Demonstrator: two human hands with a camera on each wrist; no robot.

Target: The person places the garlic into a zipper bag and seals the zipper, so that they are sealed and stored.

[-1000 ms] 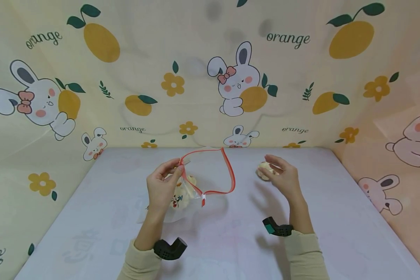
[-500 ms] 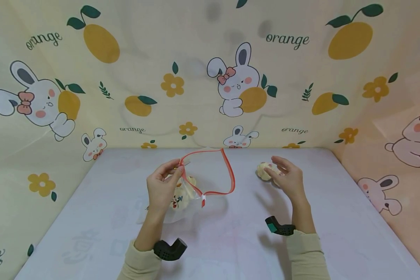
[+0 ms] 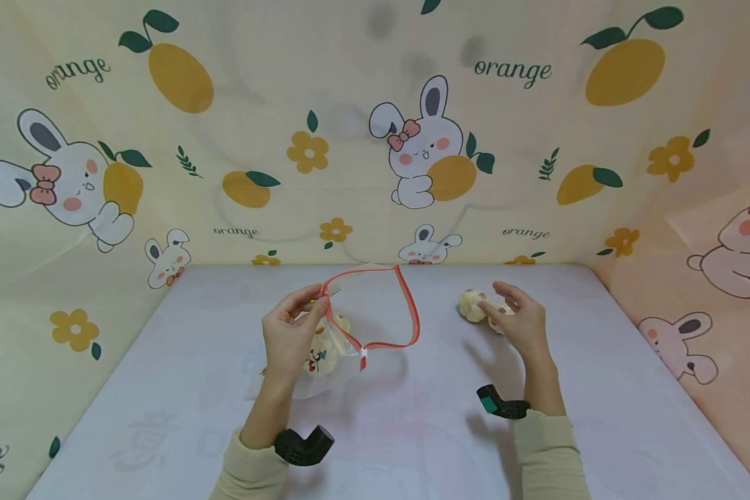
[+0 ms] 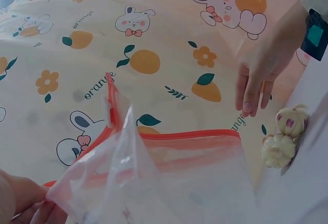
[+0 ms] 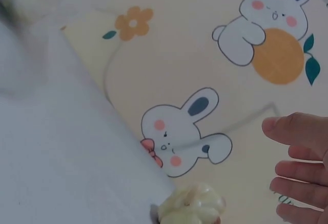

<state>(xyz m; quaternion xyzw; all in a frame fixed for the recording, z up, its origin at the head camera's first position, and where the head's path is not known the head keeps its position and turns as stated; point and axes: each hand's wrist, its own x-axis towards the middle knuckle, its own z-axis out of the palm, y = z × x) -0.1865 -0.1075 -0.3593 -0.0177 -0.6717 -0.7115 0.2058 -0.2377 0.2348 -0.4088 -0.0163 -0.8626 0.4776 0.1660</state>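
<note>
My left hand (image 3: 290,337) pinches the rim of a clear zip bag (image 4: 200,178) with a red zipper edge. The bag's mouth gapes wide, and a white slider (image 3: 363,353) hangs at its near corner. Pale lumps like garlic bulbs (image 3: 334,353) show through the plastic, behind a small cartoon print. On the right, my right hand (image 3: 523,321) hovers with fingers parted and nothing between them. Two garlic bulbs lie together beside it: one (image 3: 472,305) in full view, the other (image 4: 292,120) partly behind the fingers in the head view. One garlic bulb (image 5: 190,203) appears low in the right wrist view.
A white-covered table (image 3: 412,430) runs back to a cloth backdrop (image 3: 350,83) printed with rabbits and oranges. The backdrop also rises along both sides. Each wrist carries a black camera, such as the left one (image 3: 304,445).
My right hand has drawn rightward off the garlic bulbs, and more of both now shows. My left hand and the bag have stayed put.
</note>
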